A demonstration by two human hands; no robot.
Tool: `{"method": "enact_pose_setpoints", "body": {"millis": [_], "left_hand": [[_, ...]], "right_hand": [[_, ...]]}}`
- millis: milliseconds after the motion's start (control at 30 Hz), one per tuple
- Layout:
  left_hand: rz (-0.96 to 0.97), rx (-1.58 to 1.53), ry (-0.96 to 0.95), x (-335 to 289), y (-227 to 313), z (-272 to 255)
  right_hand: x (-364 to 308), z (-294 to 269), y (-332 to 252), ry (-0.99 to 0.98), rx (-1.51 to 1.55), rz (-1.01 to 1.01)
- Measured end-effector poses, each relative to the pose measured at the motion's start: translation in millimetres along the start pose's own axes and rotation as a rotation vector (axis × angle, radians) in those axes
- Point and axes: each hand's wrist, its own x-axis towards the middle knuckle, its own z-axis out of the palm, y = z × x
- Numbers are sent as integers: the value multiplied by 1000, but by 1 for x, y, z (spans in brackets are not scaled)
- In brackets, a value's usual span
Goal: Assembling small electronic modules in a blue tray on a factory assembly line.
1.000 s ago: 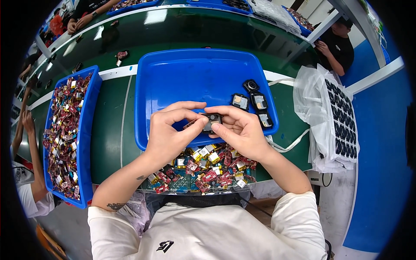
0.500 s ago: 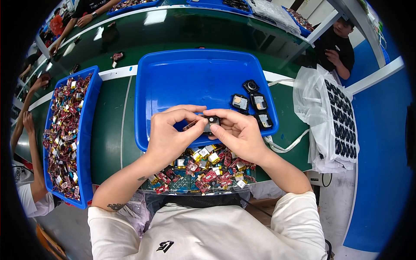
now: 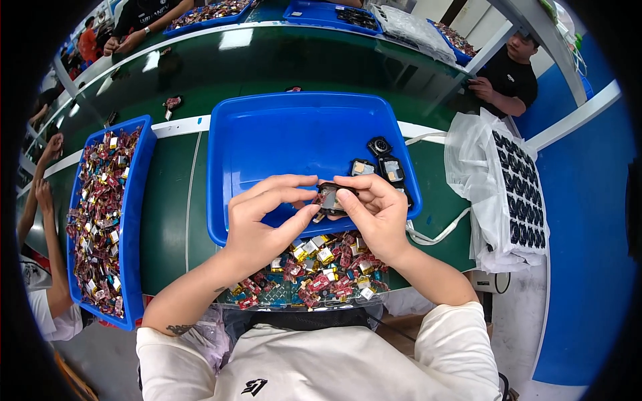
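Over the near edge of the blue tray [image 3: 267, 120], my two hands meet at a small black plastic casing [image 3: 335, 203]. My right hand [image 3: 378, 217] grips the casing, with its thumb on the grey inner face. The fingertips of my left hand [image 3: 262, 212] pinch a small red circuit board [image 3: 323, 195] at the casing's left side; how far it sits inside is partly hidden by the fingers. Several similar black casings [image 3: 391, 170] lie at the tray's right end. Below my hands, a clear plastic tray [image 3: 274, 294] holds a pile of red boards with silver-and-yellow battery cells [image 3: 325, 254].
At the left stands a long blue bin [image 3: 148, 144] full of red boards. On the right, a white-wrapped stack [image 3: 468, 154] carries rows of black round parts [image 3: 518, 187]. A green conveyor [image 3: 267, 67] runs behind. Co-workers' hands [image 3: 124, 44] show beyond it and at far left.
The red board has moved rightward against the casing, which has turned to show its grey inside. The whole view has tilted slightly. A co-worker at the upper right has lowered a hand.
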Motion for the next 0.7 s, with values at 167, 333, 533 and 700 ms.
{"method": "enact_pose_setpoints", "body": {"millis": [167,333,533,700], "left_hand": [[-105,-22,-51,-2,3,-1],[-131,-67,-49,0,2,1],[-318,-256,-194,-3,-3,-1],[-477,-510,-224,-5,-6,0]], "right_hand": [[0,0,-1,16,45,33],[2,1,-3,26,34,-32],[0,3,0,43,-7,-124],[-5,4,6,12,-174,-191]]}}
